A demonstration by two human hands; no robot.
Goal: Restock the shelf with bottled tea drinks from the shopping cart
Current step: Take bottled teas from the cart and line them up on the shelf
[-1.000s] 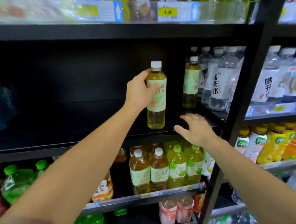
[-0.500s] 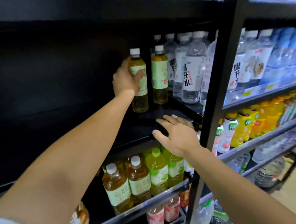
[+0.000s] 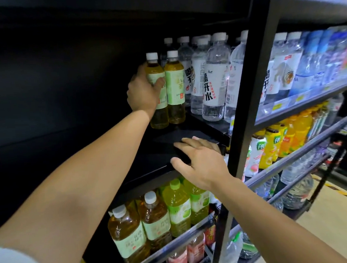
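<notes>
**Green tea bottle set beside its twin on the shelf**

A green tea bottle (image 3: 156, 87) is gripped round its label by the left hand (image 3: 143, 92), upright, touching a second green tea bottle (image 3: 174, 84) near the right end of the black shelf (image 3: 130, 167). The right hand (image 3: 199, 164) is laid flat, fingers straight, on the shelf's front edge. The base should be seated fully before the fingers are released, labels kept facing out. Water bottles (image 3: 211, 81) crowd the right; wide bare shelf is left leftward, so withdrawal is best made that way.
</notes>
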